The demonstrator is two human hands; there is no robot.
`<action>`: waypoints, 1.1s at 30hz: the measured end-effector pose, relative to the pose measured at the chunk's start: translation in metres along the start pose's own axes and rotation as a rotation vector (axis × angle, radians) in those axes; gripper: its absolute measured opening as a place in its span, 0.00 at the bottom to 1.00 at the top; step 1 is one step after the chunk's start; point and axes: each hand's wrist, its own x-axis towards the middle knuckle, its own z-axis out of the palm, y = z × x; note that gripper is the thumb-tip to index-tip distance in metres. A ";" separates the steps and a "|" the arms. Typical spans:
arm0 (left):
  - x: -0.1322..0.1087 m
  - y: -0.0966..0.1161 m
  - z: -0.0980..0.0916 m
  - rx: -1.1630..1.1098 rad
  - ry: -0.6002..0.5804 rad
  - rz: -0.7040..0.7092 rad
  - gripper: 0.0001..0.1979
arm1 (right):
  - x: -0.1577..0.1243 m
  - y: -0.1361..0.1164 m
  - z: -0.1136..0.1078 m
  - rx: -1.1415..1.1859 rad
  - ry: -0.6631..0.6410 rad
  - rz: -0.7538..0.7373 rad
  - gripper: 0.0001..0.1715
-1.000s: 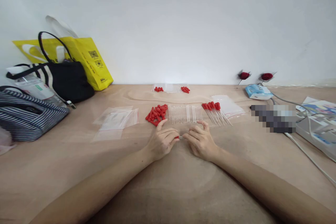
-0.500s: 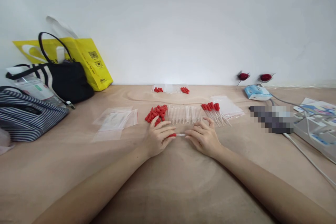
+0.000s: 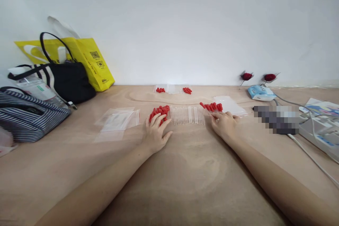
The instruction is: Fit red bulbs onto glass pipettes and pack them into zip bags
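Note:
My left hand (image 3: 155, 135) rests by a heap of red rubber bulbs (image 3: 162, 109), its fingers spread over the near side of the heap. No bulb shows clearly in its grip. At the right, my right hand (image 3: 224, 124) pinches the thin clear tube of a dropper with a red bulb (image 3: 202, 105) at its far end. This dropper lies slanted beside a bunch of finished-looking red-capped droppers (image 3: 214, 107), whose tubes are mostly hidden by the hand. Between both hands, a row of clear glass dropper tubes (image 3: 186, 115) lies side by side.
Clear zip bags (image 3: 116, 123) lie at the left, and another bag (image 3: 233, 106) at the right. Small bags with red bulbs (image 3: 160, 90) sit by the wall. Bags (image 3: 74, 77) crowd the left; a tissue pack (image 3: 261, 93), a pixelated object and a power strip (image 3: 320, 134) the right.
My right hand has carried the red-bulbed dropper right, to the bunch there. My left hand has let go of its bulb and opened over the heap.

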 end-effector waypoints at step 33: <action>0.058 -0.035 -0.001 -0.039 -0.016 -0.284 0.10 | 0.036 -0.028 0.001 -0.092 -0.458 0.256 0.18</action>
